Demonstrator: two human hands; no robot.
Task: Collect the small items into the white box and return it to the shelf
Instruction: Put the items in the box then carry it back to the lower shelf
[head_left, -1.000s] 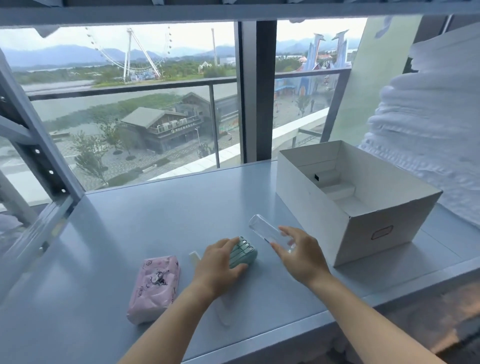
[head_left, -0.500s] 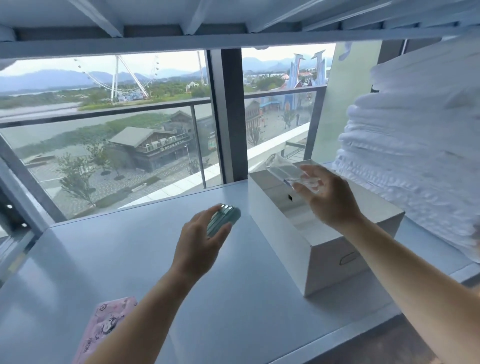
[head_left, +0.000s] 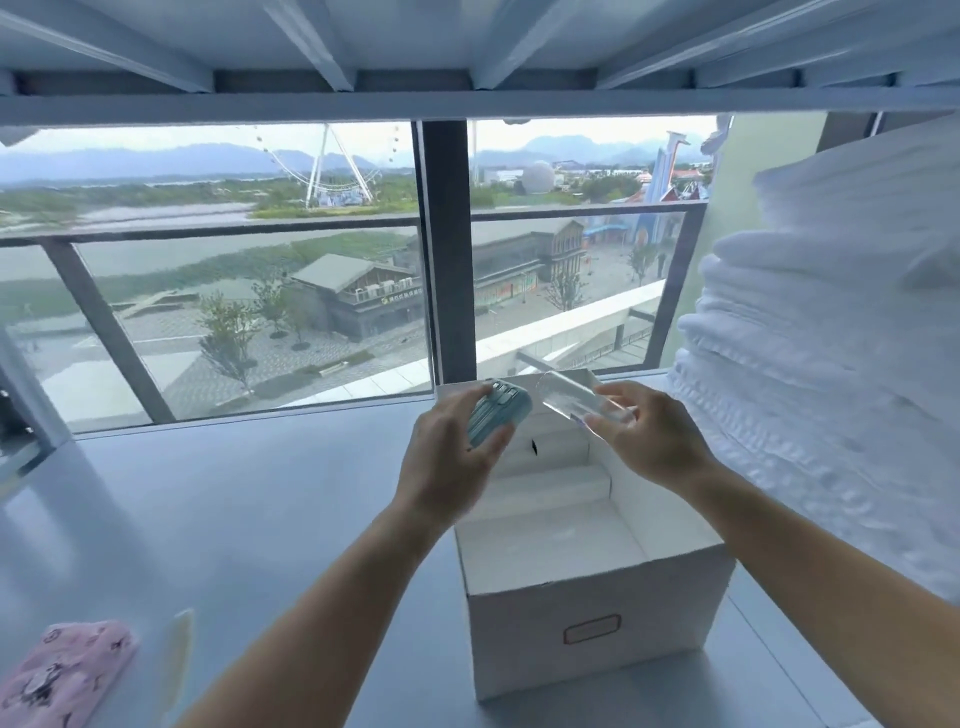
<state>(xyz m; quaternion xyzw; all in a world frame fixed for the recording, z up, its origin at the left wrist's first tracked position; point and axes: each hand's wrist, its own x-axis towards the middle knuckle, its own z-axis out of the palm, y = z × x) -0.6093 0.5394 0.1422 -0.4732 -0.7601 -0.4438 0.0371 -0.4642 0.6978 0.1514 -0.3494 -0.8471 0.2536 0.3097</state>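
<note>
Here, both hands hover over the open white box (head_left: 597, 613) on the worktop (head_left: 234, 519), positioned to drop items inside: the left hand (head_left: 452, 462) grips a teal gadget (head_left: 498, 413), the right hand (head_left: 649, 441) pinches a clear case (head_left: 576, 400). A pink pouch (head_left: 62, 670) waits at lower left.

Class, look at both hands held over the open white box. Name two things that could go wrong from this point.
1. The clear case in the right hand is pinched by the fingertips and tilted; it could slip and land badly.
2. The pink tissue pack lies far left of the white box, at the edge of view, so it might be forgotten. The left hand grips a green gadget.
</note>
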